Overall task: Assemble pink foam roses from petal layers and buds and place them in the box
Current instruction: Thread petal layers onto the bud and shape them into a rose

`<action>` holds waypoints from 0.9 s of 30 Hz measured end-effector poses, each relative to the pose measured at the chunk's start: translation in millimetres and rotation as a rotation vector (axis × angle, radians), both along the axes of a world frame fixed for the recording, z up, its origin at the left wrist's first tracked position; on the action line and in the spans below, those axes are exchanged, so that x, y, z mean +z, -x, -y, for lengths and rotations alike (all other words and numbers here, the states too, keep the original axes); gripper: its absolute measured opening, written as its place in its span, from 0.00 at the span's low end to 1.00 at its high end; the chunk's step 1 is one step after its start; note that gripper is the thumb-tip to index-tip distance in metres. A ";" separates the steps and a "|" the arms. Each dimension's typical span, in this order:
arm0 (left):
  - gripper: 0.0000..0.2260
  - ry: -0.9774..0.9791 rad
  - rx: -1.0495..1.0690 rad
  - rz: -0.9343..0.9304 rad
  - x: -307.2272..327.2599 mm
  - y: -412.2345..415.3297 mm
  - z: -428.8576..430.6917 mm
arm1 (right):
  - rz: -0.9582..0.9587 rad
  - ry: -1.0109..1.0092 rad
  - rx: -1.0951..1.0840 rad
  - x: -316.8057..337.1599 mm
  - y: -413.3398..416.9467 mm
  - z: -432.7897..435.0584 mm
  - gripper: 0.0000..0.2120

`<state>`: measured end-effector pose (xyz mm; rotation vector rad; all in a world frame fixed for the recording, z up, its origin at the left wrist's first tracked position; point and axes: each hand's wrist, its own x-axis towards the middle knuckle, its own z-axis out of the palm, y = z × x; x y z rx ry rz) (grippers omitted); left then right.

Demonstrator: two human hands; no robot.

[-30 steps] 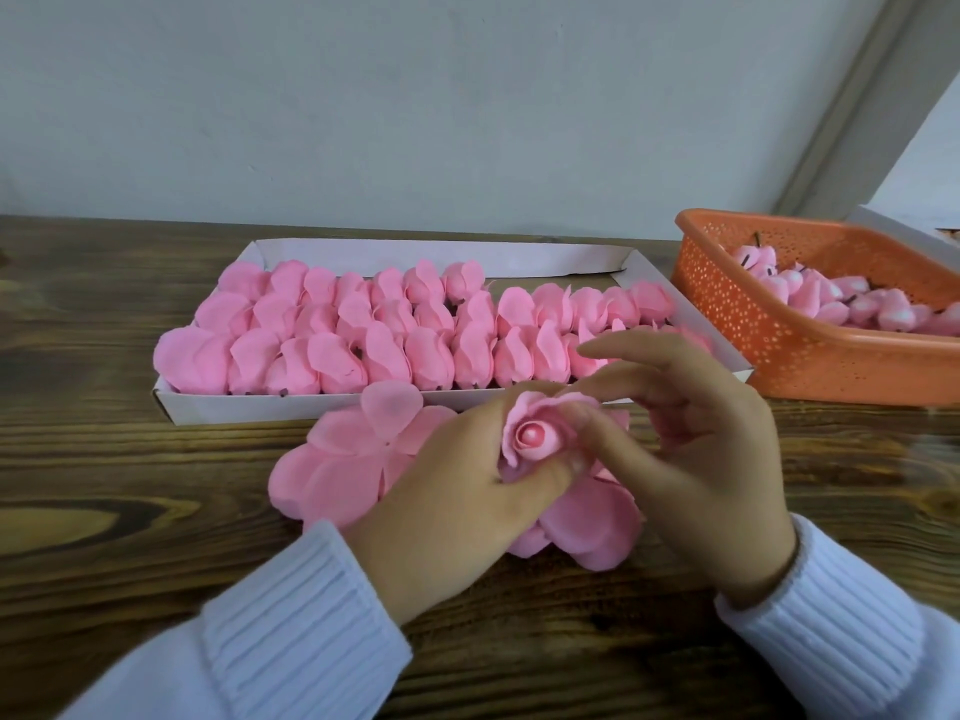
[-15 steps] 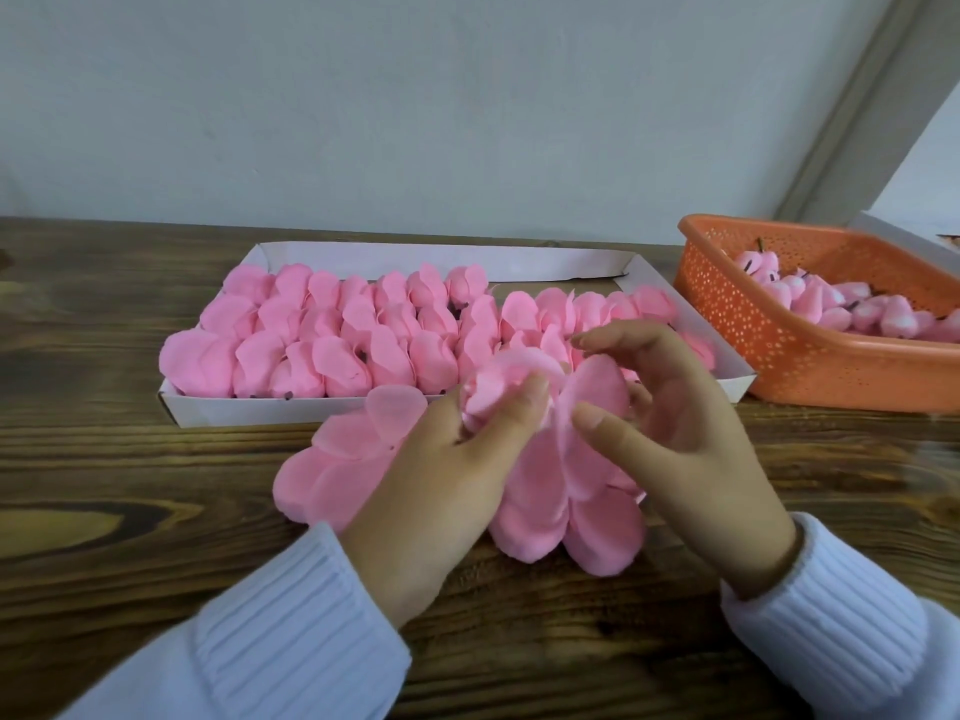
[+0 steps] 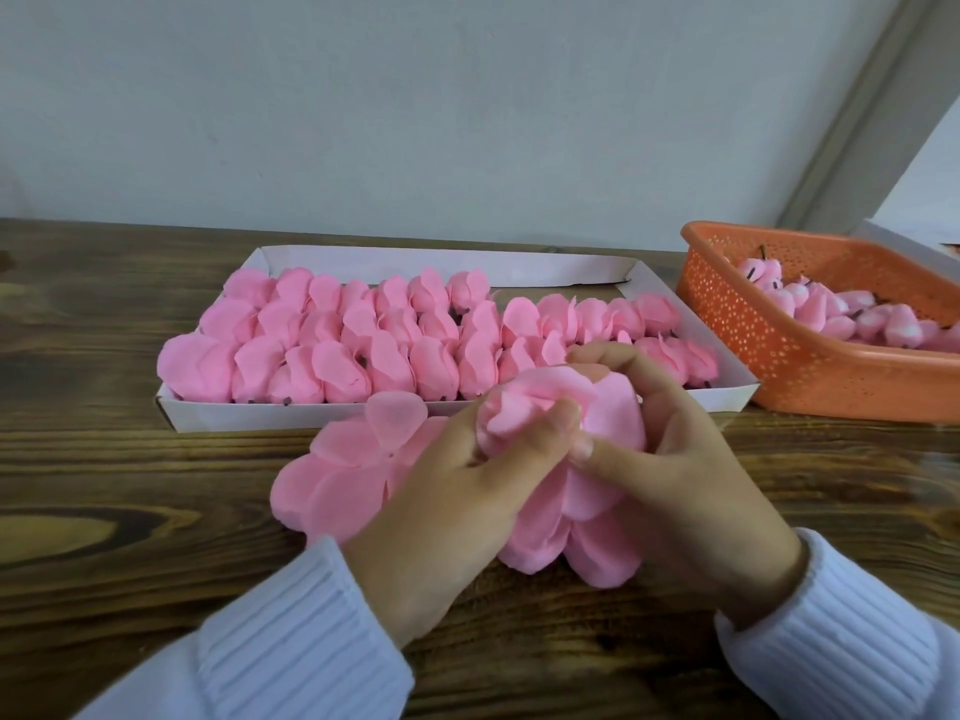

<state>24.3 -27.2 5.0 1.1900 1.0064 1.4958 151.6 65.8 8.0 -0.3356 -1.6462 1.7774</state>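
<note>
The fingers point(image 3: 548, 423) of the left hand point(image 3: 452, 496) are curled round the pink foam rose point(image 3: 582, 402), which is pinched from the other side by the thumb and fingers of the right hand point(image 3: 696, 475). The rose is held over the wooden table point(image 3: 104, 485), just in front of the white box point(image 3: 291, 415), its outer petals hanging down. Loose petal layers point(image 3: 348, 475) are spread beside the left hand. Finished roses point(image 3: 363, 350) are packed in the box; buds point(image 3: 831, 314) are heaped in the orange basket point(image 3: 769, 350).

Matt foam petals point(image 3: 343, 491); perforated plastic basket point(image 3: 769, 356); wood table point(image 3: 130, 485).
</note>
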 end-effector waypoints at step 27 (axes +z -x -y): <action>0.12 -0.039 0.243 -0.153 -1.3 1.7 0.4 | 0.171 -0.250 -0.256 9.9 -4.2 4.8 0.06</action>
